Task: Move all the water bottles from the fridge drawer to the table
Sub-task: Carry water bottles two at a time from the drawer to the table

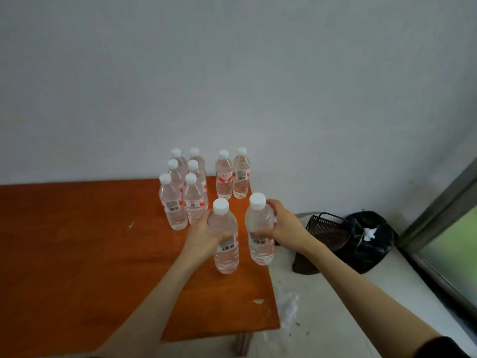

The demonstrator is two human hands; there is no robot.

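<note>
Two bare forearms reach forward from the bottom edge over an orange-brown table (77, 254). The left hand (204, 235) is wrapped around the middle of a clear water bottle (225, 251) with a white cap, fingers curled over its label. Just to the right of it, the right hand (282, 227) grips a second bottle (259, 244) the same way, from that bottle's right side. Both bottles stand upright near the table's right edge, close together but not touching; whether their bases rest on the wood is hard to tell.

Beyond the left hand, six more bottles (176, 200) stand upright in a tight cluster, two across and three deep. Beyond the gap between the hands, a pair of bottles (232, 177) stands side by side, near the table's far edge.

To the right of the right hand, off the table and lower down, a black dustpan (326, 228) leans beside a black bag (366, 241) on a pale floor. A plain grey wall (232, 73) fills the background.
</note>
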